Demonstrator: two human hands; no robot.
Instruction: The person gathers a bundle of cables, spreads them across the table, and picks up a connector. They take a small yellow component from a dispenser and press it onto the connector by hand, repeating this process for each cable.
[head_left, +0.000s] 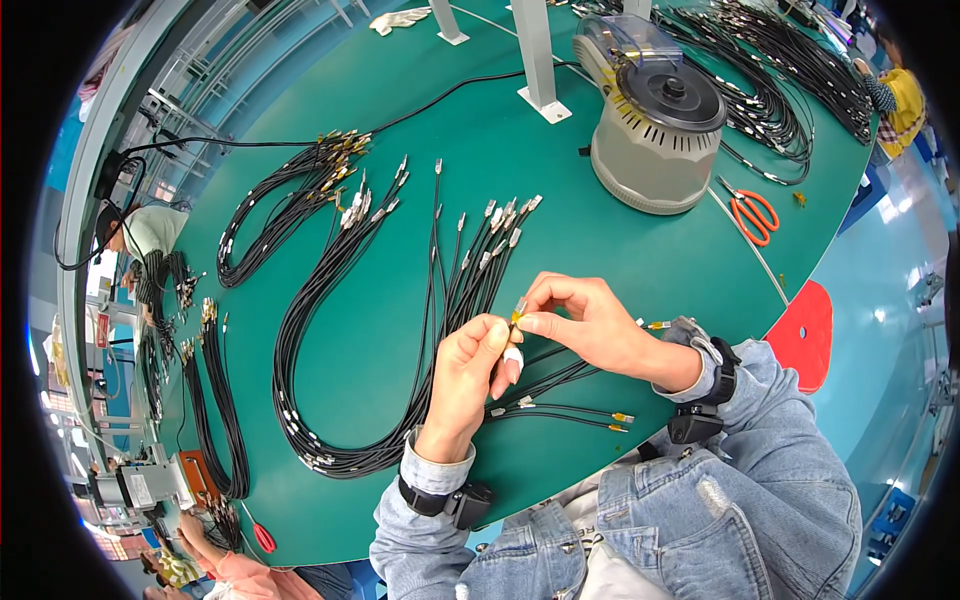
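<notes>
Above the green table, my two hands meet at one small metal cable connector with a bit of yellow tape at its base. My left hand is closed in a pinch just below it, on the black cable, which the fingers mostly hide. From the other side, the thumb and forefinger of my right hand press on the taped connector. White wrapping covers one left fingertip. Beneath my hands lie several black cables, some with yellow-taped ends. A long looped cable bundle curves left of them.
A round tape dispenser stands at the far right, beside orange-handled scissors. Metal posts rise from the green table. Further cable bundles lie left and far right. A red stool is at the right edge. Other people sit around.
</notes>
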